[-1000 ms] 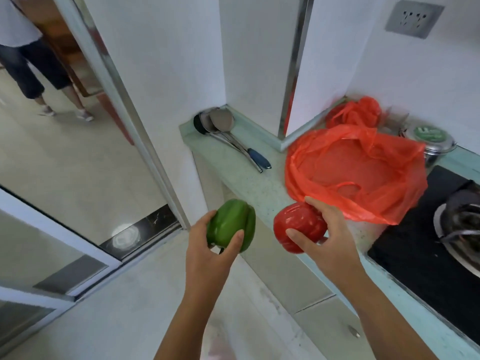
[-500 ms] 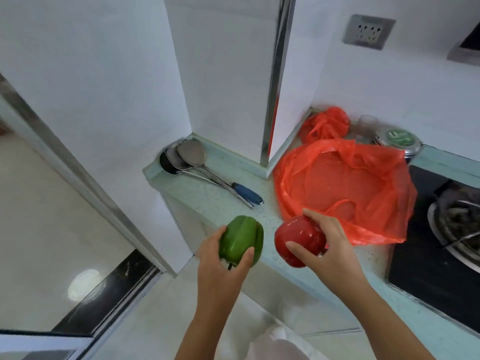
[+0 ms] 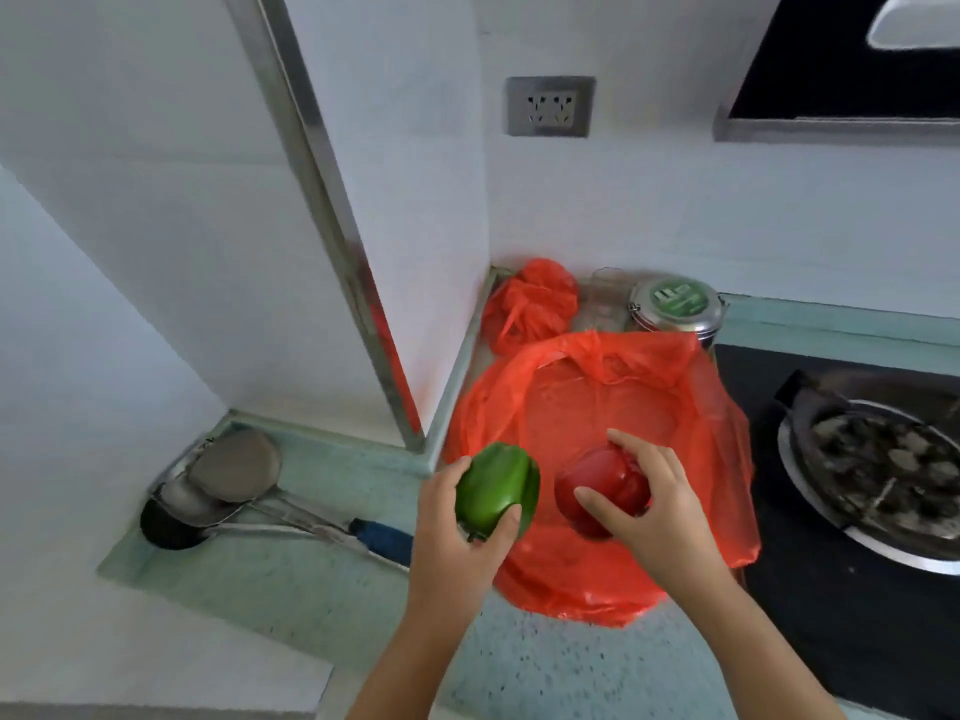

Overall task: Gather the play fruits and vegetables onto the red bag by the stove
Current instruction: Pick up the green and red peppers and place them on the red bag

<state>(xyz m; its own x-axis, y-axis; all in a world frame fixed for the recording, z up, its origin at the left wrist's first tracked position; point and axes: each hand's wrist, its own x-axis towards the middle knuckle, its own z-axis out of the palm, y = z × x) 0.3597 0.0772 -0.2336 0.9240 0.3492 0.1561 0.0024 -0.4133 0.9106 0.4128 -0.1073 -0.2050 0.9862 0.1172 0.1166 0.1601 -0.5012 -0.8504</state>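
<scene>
My left hand (image 3: 457, 543) grips a green play bell pepper (image 3: 496, 491) over the left edge of the red plastic bag (image 3: 587, 402). In my right hand (image 3: 654, 517) is a red play bell pepper (image 3: 597, 485), fingers curled round it, held above the bag's near half. The bag lies spread on the pale green counter (image 3: 322, 589), just left of the black stove (image 3: 841, 605). Nothing else lies on the bag.
Several ladles and a spatula (image 3: 234, 485) lie at the counter's left end. A knotted red bag (image 3: 530, 304), a clear jar (image 3: 602, 298) and a steel tin with a green lid (image 3: 675, 304) stand behind. A pan (image 3: 883, 459) sits on the stove.
Both hands have carried the peppers forward from in front of the counter to over the red bag. The view has moved closer and turned right toward the stove.
</scene>
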